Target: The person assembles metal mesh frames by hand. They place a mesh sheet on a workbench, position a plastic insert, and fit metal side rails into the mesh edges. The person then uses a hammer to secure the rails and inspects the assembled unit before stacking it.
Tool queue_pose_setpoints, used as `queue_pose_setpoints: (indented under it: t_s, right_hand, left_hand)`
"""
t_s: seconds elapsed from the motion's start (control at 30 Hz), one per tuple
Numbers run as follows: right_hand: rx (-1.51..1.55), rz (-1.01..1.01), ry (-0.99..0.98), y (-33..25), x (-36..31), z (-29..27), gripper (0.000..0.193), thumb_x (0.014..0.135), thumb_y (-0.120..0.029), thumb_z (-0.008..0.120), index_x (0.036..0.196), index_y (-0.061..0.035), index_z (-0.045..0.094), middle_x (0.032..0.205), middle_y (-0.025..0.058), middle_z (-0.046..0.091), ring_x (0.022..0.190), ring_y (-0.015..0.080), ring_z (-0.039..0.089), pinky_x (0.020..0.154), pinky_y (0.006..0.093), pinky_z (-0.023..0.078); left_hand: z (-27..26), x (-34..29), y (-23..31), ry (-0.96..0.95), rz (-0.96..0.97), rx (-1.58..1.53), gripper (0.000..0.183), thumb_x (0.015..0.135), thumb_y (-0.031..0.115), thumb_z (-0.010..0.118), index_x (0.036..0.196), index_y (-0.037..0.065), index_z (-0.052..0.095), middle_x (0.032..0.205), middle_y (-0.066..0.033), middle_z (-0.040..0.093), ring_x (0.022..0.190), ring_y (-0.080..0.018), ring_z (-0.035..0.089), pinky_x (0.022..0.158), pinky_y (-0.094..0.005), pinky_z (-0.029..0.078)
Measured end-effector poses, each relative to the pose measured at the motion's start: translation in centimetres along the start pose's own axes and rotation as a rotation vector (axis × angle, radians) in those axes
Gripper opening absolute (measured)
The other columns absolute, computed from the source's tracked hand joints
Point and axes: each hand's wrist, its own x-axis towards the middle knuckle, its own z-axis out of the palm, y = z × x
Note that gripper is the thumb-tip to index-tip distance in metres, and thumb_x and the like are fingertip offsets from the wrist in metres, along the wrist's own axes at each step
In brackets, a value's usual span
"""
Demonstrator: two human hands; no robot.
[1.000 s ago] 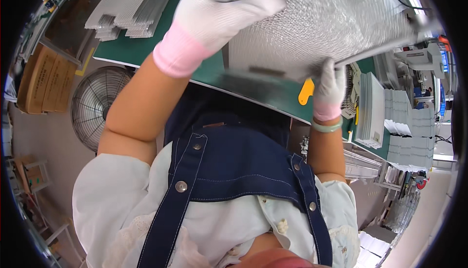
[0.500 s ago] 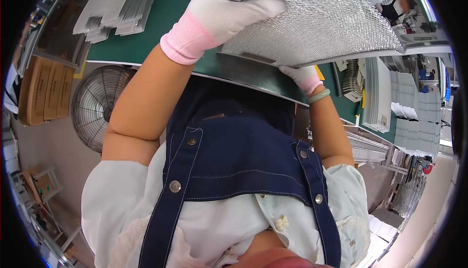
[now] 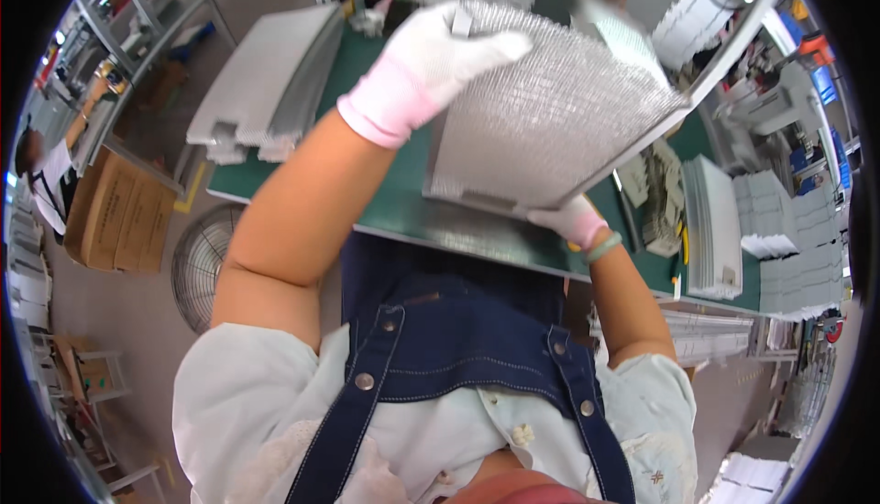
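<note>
I see the mesh panel (image 3: 550,119) tilted over the table (image 3: 403,183), spreading right from the left hand (image 3: 438,60), clamped on its upper corner; right hand (image 3: 576,221) at lower edge, fingers partly hidden, can't tell if closed

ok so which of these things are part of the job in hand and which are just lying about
In the job, it seems:
silvery mesh panel
left hand, gripping its upper corner
right hand, at its lower edge
green table beneath

Likely just lying about:
wire-caged fan
cardboard boxes
stacked panels at left, use unclear
</note>
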Motion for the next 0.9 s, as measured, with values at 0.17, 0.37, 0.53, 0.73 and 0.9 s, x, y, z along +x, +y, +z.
queue_pose_setpoints:
  t_s: [0.17,0.37,0.53,0.73,0.9]
  right_hand:
    - [0.547,-0.44,0.378,-13.8,1.2,-5.9,0.042,0.085,-0.009,0.073,0.123,0.0013,0.056,0.102,0.0036,0.066,0.089,0.0113,0.061,0.082,0.0249,0.048]
    - [0.503,-0.613,0.639,-13.2,2.1,-6.7,0.023,0.088,-0.009,0.072,0.109,-0.0022,0.063,0.086,-0.0037,0.06,0.074,0.0025,0.051,0.069,0.0191,0.042]
    - [0.547,-0.666,0.744,-14.0,3.1,-5.1,0.022,0.087,-0.002,0.071,0.108,-0.0028,0.062,0.095,-0.0001,0.064,0.086,0.0057,0.056,0.078,0.02,0.045]
    - [0.326,-0.825,0.755,-14.7,2.7,-5.8,0.076,0.081,-0.004,0.077,0.148,-0.0037,0.04,0.107,0.0031,0.064,0.081,0.0053,0.056,0.073,0.0193,0.047]
    - [-0.033,-0.688,0.542,-15.5,1.8,-9.6,0.064,0.078,-0.004,0.079,0.136,-0.0009,0.054,0.113,0.0048,0.067,0.087,0.0076,0.061,0.073,0.0219,0.05]
  left_hand:
    - [-1.7,0.9,-1.0,0.099,-0.043,0.075,0.029,0.086,0.016,0.075,0.106,-0.002,0.065,0.1,-0.0037,0.069,0.091,-0.0087,0.061,0.083,-0.0257,0.049]
    - [-0.2,1.2,-1.1,0.117,-0.06,0.133,0.025,0.085,0.019,0.077,0.092,0.0,0.063,0.092,-0.0007,0.065,0.083,-0.0059,0.055,0.077,-0.0232,0.045]
    - [-1.0,1.0,-1.3,0.044,-0.06,-0.009,0.027,0.092,0.013,0.067,0.115,-0.002,0.065,0.106,-0.0032,0.069,0.096,-0.0105,0.062,0.089,-0.0277,0.047]
    - [-1.1,0.7,-2.4,0.155,-0.029,0.113,0.023,0.086,0.019,0.076,0.091,0.001,0.062,0.087,0.002,0.061,0.078,-0.0039,0.051,0.072,-0.0223,0.044]
    - [-1.4,0.6,-2.2,0.13,-0.027,0.115,0.028,0.085,0.02,0.077,0.098,-0.001,0.063,0.091,0.0003,0.064,0.082,-0.0049,0.053,0.076,-0.023,0.045]
